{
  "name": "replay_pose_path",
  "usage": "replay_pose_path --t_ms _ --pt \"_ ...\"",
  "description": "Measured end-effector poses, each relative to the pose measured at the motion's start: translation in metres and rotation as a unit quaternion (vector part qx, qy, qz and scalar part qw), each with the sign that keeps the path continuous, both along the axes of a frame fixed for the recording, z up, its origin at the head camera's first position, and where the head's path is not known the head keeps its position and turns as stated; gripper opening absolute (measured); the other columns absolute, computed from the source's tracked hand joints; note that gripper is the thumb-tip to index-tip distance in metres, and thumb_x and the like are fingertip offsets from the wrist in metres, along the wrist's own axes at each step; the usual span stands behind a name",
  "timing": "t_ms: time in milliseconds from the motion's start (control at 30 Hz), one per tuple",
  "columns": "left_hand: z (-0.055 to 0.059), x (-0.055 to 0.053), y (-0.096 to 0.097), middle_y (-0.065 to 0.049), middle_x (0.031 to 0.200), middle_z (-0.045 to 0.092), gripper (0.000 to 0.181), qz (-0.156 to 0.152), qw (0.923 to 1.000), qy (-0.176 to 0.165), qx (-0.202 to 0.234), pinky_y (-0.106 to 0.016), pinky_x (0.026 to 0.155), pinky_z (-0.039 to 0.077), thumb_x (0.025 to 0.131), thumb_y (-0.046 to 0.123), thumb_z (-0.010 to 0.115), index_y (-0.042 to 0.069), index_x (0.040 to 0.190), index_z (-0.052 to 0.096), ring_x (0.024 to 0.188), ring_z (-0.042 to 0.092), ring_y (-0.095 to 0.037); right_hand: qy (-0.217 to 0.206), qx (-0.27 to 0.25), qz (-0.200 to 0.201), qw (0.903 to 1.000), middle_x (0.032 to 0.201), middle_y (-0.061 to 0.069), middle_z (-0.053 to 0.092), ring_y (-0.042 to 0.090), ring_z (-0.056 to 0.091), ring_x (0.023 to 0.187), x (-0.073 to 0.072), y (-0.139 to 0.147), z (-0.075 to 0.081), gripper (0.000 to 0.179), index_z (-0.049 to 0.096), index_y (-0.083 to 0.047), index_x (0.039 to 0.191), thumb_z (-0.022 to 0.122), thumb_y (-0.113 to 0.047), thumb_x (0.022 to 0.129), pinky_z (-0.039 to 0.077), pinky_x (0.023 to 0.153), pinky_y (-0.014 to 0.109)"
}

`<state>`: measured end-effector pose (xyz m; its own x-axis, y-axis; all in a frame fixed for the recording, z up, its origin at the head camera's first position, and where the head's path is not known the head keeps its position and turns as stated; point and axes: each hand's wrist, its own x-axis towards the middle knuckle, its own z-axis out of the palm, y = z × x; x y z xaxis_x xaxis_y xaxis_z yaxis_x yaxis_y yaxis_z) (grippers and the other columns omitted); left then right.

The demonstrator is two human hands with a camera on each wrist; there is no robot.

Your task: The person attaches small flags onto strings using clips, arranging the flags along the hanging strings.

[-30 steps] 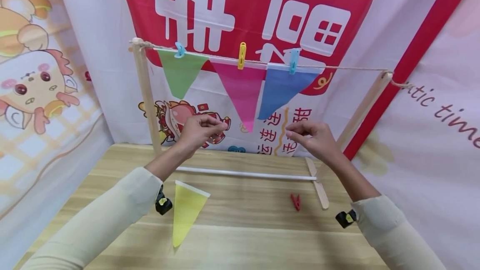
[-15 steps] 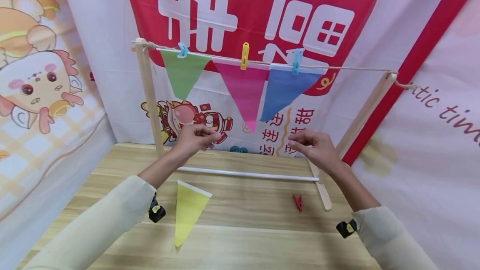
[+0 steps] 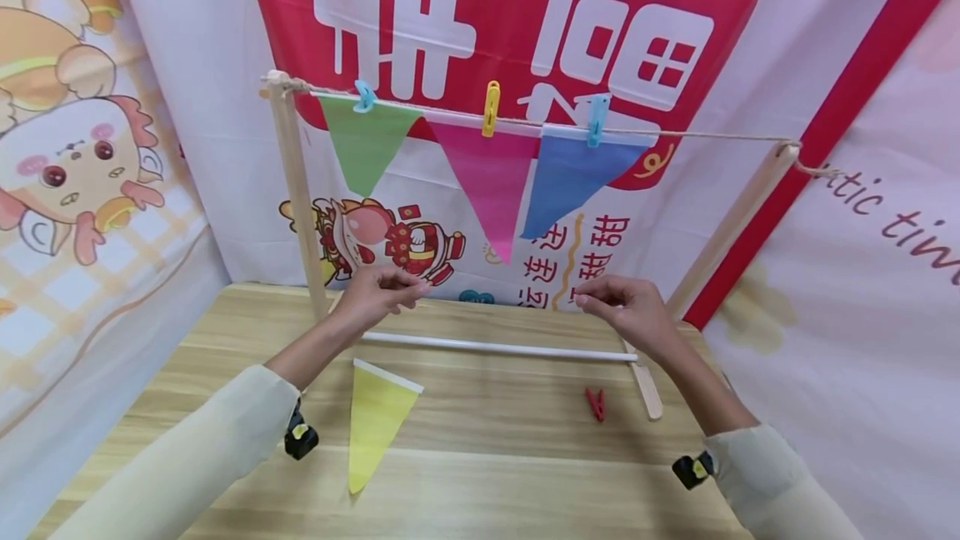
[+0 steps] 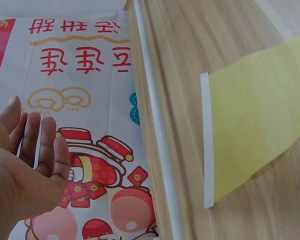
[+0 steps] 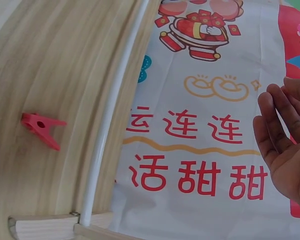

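Observation:
My left hand (image 3: 381,298) hovers above the table's back part, fingers loosely bent and holding nothing. Across from it, my right hand (image 3: 630,311) is likewise free, relaxed in the air left of the right post. A yellow pennant (image 3: 378,423) with a white top edge lies on the table below my left hand. Below my right hand lies a red clothespin (image 3: 595,404). Along the string (image 3: 712,136) hang a green pennant (image 3: 367,144) under a light blue clothespin (image 3: 364,97), a pink pennant (image 3: 487,173) under a yellow clothespin (image 3: 491,109), and a blue pennant (image 3: 573,177) under another blue clothespin (image 3: 597,120).
A left wooden post (image 3: 295,190) and a right wooden post (image 3: 738,227) hold the string. A white rod (image 3: 495,347) runs low between them, with a wooden foot (image 3: 647,390) at the right. Printed cloth (image 3: 247,215) hangs behind the wooden table (image 3: 480,490).
Both hands have lowered; the left has also drawn back to the left, away from the pennants. The pennants and clothespins keep their places on the string and table.

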<state>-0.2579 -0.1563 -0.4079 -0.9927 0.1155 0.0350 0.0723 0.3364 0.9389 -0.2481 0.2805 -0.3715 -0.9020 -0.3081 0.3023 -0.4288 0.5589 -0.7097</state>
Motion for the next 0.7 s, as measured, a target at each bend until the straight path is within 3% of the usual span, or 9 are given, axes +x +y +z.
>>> replay_pose_path --t_ms 300,367,533,700 --pt "-0.008 0.002 -0.01 -0.007 0.108 0.078 0.03 -0.025 0.9994 0.023 -0.01 -0.031 0.082 0.061 0.107 0.031 0.082 0.005 0.121 0.084 0.096 0.073 -0.022 -0.009 0.004 -0.006 0.9999 0.106 0.008 0.086 0.012 0.069 0.079 0.002 0.004 -0.007 0.016 0.087 -0.013 0.117 0.081 -0.024 0.107 0.057 0.068 0.025" --pt "-0.011 0.004 -0.012 -0.007 0.109 0.076 0.03 -0.023 0.9995 0.015 -0.016 -0.029 0.081 0.059 0.106 0.031 0.084 0.005 0.12 0.084 0.097 0.069 -0.022 -0.011 0.005 -0.009 0.9999 0.105 0.008 0.085 0.012 0.068 0.079 0.002 0.004 -0.009 0.015 0.087 -0.014 0.116 0.082 -0.024 0.107 0.057 0.068 0.025" --pt "-0.022 0.004 -0.017 -0.005 0.116 0.079 0.033 -0.011 0.9983 -0.018 -0.054 -0.037 0.092 0.061 0.103 0.039 0.086 0.012 0.122 0.085 0.103 0.069 -0.021 -0.016 0.006 -0.013 0.9998 0.104 0.009 0.085 0.013 0.067 0.079 0.001 0.007 -0.014 0.014 0.087 -0.015 0.114 0.082 -0.025 0.106 0.056 0.067 0.024" --pt "-0.033 0.004 -0.02 -0.01 0.125 0.082 0.034 -0.01 0.9973 -0.017 -0.071 -0.033 0.09 0.061 0.103 0.039 0.086 0.011 0.122 0.086 0.105 0.071 -0.018 -0.02 0.009 -0.014 0.9997 0.105 0.01 0.084 0.014 0.065 0.08 0.002 0.012 -0.018 0.015 0.087 -0.017 0.115 0.082 -0.028 0.107 0.056 0.068 0.024"
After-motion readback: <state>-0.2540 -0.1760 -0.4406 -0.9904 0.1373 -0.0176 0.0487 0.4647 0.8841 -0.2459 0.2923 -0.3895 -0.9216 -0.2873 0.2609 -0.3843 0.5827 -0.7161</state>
